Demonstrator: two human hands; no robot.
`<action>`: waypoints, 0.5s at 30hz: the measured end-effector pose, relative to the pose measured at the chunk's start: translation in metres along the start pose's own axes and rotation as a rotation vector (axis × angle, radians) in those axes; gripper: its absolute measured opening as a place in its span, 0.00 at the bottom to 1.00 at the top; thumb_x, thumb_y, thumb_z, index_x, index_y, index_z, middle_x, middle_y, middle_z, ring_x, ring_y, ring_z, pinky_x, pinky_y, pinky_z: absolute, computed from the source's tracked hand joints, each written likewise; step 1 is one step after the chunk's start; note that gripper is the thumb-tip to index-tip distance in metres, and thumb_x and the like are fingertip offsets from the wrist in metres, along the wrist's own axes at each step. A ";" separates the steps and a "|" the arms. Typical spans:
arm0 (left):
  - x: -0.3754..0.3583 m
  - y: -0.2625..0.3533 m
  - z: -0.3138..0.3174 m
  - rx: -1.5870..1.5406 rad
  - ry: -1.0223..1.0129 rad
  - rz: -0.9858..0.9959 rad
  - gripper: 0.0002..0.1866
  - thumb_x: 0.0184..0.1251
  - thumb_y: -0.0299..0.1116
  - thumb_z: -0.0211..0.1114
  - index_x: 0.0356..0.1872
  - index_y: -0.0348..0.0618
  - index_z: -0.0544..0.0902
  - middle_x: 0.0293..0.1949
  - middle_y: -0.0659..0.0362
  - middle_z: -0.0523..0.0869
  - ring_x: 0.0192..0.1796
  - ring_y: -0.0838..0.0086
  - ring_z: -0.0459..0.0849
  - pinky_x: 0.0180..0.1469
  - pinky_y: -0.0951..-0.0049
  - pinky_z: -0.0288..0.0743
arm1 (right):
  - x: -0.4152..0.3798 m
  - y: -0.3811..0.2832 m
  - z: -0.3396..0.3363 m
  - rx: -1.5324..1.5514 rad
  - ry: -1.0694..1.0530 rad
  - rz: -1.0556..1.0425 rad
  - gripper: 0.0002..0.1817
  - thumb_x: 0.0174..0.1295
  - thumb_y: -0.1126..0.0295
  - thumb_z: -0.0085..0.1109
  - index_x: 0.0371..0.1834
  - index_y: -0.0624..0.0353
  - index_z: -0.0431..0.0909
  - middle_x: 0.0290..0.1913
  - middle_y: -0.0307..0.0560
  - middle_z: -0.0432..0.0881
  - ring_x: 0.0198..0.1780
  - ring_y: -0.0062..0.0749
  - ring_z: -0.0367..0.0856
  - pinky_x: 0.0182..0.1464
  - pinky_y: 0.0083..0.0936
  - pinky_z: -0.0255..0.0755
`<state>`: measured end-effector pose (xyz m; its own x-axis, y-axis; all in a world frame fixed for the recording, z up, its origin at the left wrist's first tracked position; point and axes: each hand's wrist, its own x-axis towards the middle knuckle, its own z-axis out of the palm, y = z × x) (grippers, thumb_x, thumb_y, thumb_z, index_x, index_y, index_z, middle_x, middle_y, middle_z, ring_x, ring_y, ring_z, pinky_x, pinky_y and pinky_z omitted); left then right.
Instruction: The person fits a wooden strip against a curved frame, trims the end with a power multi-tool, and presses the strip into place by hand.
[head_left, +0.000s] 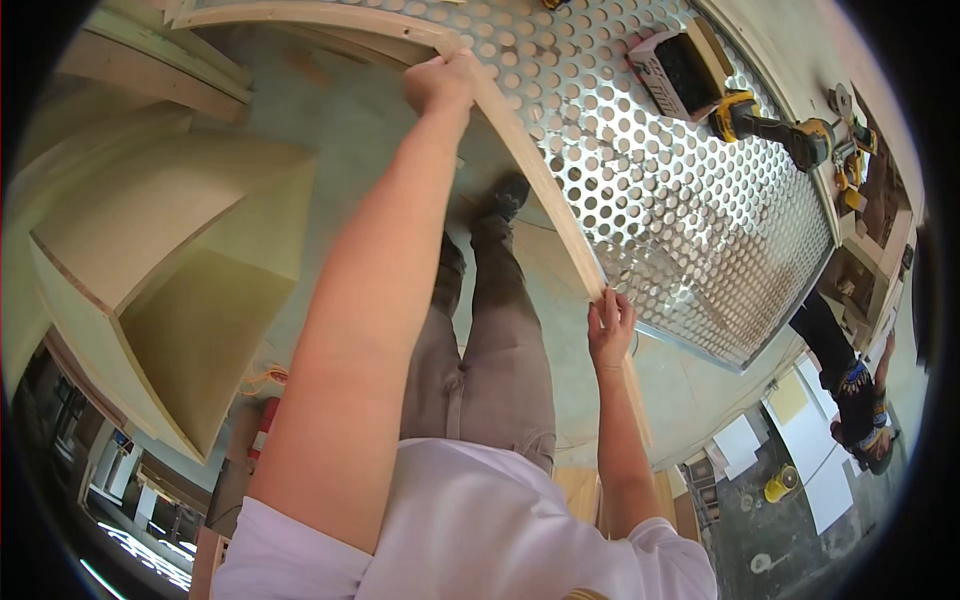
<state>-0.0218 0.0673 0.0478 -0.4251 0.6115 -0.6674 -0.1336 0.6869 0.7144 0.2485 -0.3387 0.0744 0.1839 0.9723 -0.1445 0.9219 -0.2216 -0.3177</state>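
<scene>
A long, narrow wooden strip (535, 172) runs along the near edge of a perforated metal sheet (640, 190). My left hand (440, 82) is closed round the strip near its upper end, where it meets another wooden piece (330, 14). Lower down and to the right, my right hand (611, 325) grips the same strip, fingers over its edge. Below that hand the strip continues toward the floor, partly hidden behind my forearm.
On the metal sheet's far side are an open box (680, 75) and a yellow-and-black power tool (740, 117), with more tools beyond. A large wooden box (200, 270) stands at left. Another person (855, 400) is at far right, near white sheets and a yellow bucket (781, 483).
</scene>
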 end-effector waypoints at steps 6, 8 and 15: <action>0.010 -0.010 -0.001 0.069 -0.012 0.069 0.14 0.64 0.36 0.74 0.36 0.31 0.87 0.36 0.51 0.91 0.39 0.64 0.91 0.44 0.60 0.85 | -0.005 -0.003 0.010 -0.045 0.017 0.017 0.33 0.57 0.75 0.72 0.70 0.58 0.76 0.57 0.53 0.78 0.55 0.53 0.77 0.58 0.45 0.75; 0.009 -0.002 -0.005 0.083 -0.081 0.025 0.15 0.68 0.33 0.73 0.46 0.30 0.85 0.46 0.50 0.89 0.43 0.62 0.91 0.45 0.52 0.91 | -0.006 -0.006 0.013 -0.062 0.031 0.038 0.33 0.57 0.75 0.71 0.69 0.58 0.76 0.56 0.53 0.78 0.55 0.53 0.77 0.58 0.44 0.75; -0.016 0.022 -0.017 0.018 -0.177 -0.065 0.20 0.70 0.30 0.71 0.56 0.27 0.78 0.53 0.48 0.85 0.50 0.59 0.90 0.53 0.49 0.90 | -0.006 -0.005 0.011 -0.016 0.027 0.034 0.30 0.58 0.75 0.71 0.67 0.60 0.77 0.56 0.53 0.79 0.57 0.53 0.78 0.59 0.44 0.75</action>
<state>-0.0332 0.0663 0.0780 -0.2522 0.6240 -0.7396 -0.1384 0.7332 0.6658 0.2389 -0.3438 0.0666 0.2236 0.9660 -0.1297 0.9205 -0.2530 -0.2977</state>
